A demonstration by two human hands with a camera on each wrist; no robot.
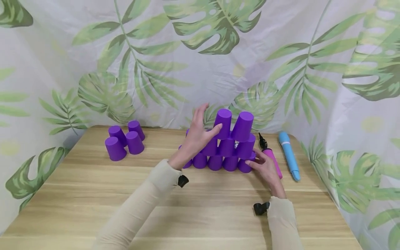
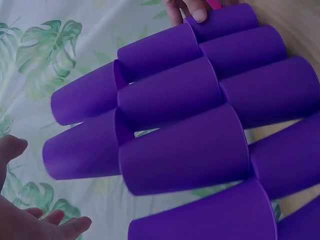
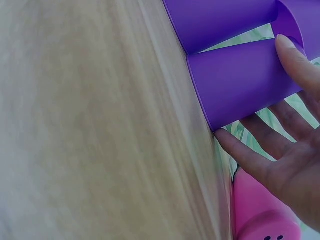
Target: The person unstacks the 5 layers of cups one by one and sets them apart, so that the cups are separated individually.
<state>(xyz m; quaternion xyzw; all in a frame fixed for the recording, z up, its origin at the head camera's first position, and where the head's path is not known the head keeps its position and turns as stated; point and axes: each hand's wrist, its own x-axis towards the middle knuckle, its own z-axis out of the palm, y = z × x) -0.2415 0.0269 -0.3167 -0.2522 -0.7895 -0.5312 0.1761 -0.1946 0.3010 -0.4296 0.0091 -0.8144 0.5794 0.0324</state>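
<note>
Purple plastic cups, upside down, form a tiered wall in the head view, with two cups on its top tier: a left one and a right one. My left hand is beside the top left cup, fingers and thumb spread. A gap separates that hand from the top cups in the left wrist view. At the bottom right corner, my right hand holds the end cup, thumb on its front and fingers around its outer side. Part of the wall's left end is hidden behind my left hand.
Several more upside-down purple cups stand grouped at the table's left. Right of the wall lie a pink hand pump with a black nozzle and a blue stick-shaped object with a white band. A leaf-print curtain hangs behind the wooden table.
</note>
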